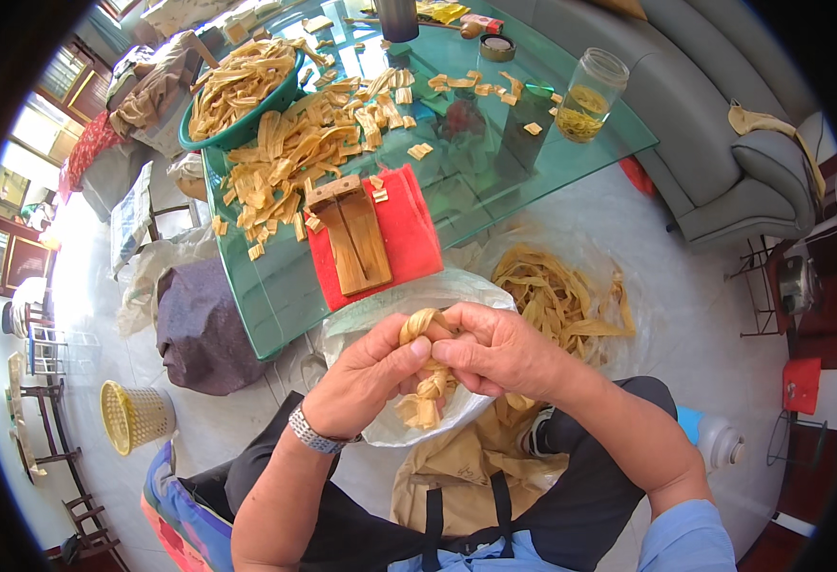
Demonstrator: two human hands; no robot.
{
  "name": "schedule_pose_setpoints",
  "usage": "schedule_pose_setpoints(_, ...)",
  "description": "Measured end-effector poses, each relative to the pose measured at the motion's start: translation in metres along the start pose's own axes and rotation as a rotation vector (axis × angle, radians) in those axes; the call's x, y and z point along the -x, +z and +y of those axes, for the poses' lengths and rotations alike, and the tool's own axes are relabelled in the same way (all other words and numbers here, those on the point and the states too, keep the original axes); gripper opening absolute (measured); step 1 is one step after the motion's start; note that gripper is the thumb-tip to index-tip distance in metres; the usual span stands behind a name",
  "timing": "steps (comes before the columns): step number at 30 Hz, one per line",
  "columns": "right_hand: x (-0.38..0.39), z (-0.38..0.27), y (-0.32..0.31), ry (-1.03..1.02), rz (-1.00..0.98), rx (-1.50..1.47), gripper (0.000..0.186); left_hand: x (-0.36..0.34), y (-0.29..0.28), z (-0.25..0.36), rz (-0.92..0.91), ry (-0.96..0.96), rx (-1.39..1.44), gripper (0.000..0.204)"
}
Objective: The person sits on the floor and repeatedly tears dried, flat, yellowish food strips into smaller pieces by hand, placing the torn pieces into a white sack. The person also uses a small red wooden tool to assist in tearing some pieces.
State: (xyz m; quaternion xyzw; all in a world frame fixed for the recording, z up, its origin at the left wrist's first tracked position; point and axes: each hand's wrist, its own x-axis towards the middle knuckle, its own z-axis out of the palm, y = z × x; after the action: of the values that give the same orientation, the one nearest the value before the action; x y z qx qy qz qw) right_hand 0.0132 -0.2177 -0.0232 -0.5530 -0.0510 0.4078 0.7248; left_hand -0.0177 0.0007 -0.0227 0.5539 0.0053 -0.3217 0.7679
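Observation:
My left hand [380,362] and my right hand [480,348] meet above a white plastic sack [366,315], fingers closed on a twisted straw-coloured strip [423,319] whose loose, ruffled end hangs below them. My thumbs press on its middle. Just beyond, a wooden block with a long slot [361,257] lies on a folded red cloth [409,219] on the glass table [504,219]. A pile of long yellowish dried strips [561,305] lies in clear plastic to the right of the sack.
A green basket [189,133] heaped with strips, scattered cut pieces [285,143] and a jar [590,95] are on the table. A grey sofa [723,200] stands right; a dark covered bundle [204,324] and yellow bin [132,415] are left. A tan bag [437,477] sits between my legs.

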Motion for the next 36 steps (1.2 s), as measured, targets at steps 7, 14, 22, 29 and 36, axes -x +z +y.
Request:
schedule_pose_setpoints(7,-0.004,0.008,0.005,-0.190,0.277,0.322,0.019,0.006,0.012,0.010,-0.008,0.075,0.261,0.036)
schedule_pose_setpoints(14,0.009,-0.008,0.001,-0.337,0.125,0.496,0.019,-0.004,0.007,0.007,0.089,0.040,0.337,0.025)
schedule_pose_setpoints(22,-0.004,0.012,-0.008,-0.282,0.288,0.535,0.021,-0.007,0.012,0.002,0.182,0.624,-0.898,0.039)
schedule_pose_setpoints(29,0.016,-0.003,-0.027,0.160,-0.258,0.449,0.031,0.005,0.027,-0.020,0.191,0.816,-1.537,0.029)
schedule_pose_setpoints(36,0.023,0.000,-0.062,0.149,-0.256,0.404,0.018,0.023,0.001,-0.025,0.050,0.502,-1.328,0.017)
